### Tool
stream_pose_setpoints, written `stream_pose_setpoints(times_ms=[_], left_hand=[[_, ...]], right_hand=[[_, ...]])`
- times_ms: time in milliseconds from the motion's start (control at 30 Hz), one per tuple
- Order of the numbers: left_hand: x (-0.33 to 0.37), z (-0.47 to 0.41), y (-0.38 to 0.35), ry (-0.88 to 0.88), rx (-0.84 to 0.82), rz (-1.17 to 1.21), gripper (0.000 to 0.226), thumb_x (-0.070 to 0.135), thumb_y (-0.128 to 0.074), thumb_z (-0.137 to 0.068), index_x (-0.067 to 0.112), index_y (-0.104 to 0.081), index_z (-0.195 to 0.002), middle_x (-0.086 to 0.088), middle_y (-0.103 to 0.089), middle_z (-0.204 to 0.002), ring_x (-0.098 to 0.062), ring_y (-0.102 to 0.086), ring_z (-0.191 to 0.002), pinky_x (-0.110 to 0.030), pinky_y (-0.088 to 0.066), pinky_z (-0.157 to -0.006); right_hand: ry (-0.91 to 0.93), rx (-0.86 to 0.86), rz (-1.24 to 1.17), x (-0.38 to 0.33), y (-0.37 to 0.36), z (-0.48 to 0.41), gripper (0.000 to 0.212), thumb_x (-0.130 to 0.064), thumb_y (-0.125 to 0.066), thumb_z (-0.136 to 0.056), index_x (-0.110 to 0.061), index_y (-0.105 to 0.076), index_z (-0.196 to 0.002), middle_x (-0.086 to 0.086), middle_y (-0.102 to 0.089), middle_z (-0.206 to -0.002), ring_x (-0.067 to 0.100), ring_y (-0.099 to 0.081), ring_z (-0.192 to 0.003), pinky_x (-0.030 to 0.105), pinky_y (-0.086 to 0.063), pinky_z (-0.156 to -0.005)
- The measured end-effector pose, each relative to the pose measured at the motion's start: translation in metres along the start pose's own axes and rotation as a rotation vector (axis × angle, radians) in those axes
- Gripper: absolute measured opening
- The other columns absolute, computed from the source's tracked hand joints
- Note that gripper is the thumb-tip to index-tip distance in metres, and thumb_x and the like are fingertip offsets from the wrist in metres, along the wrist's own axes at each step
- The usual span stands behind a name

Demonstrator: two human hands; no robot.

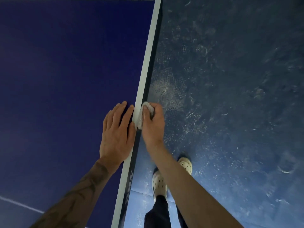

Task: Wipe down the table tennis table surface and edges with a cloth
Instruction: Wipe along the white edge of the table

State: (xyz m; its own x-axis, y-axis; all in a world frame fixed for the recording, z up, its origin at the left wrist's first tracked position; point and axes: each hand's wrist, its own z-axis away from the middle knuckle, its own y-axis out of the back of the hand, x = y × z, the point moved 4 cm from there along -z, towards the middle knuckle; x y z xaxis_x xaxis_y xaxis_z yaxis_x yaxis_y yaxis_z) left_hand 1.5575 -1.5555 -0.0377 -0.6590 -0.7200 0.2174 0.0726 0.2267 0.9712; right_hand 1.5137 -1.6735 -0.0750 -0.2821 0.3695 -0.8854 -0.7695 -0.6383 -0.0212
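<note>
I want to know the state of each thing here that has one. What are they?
left hand: fingers straight, resting flat on the table.
right hand: grips the cloth.
cloth: bunched, pressed against the table's side edge.
floor: marked with pale scuffs.

We see a dim picture with a cold blue cast. The table (65,71) top is dark and evenly lit, with no glare on it. On the floor (238,96) a pale sheen lies just beside the table's edge and picks out the scuff marks. The wide lens bows the white edge line (148,63) slightly. Towards the right side the floor looks soft and smeared.
</note>
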Motion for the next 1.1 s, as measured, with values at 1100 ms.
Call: stream_pose_setpoints(times_ms=[1100], left_hand=[[0.000, -0.286, -0.027, 0.013, -0.016, 0.015, 0.049, 0.029, -0.043, -0.109, 0.009, -0.044, -0.155, -0.015, -0.040, -0.162, -0.032, -0.034, -0.152, -0.054, -0.029, -0.124]], right_hand=[[0.014, 0.118, 0.005, -0.102, -0.033, -0.202, 0.014, -0.015, -0.058, -0.110, -0.027, -0.063, -0.103, -0.020, -0.063, -0.086, 0.000, -0.058, -0.077, 0.023, -0.054, -0.074]])
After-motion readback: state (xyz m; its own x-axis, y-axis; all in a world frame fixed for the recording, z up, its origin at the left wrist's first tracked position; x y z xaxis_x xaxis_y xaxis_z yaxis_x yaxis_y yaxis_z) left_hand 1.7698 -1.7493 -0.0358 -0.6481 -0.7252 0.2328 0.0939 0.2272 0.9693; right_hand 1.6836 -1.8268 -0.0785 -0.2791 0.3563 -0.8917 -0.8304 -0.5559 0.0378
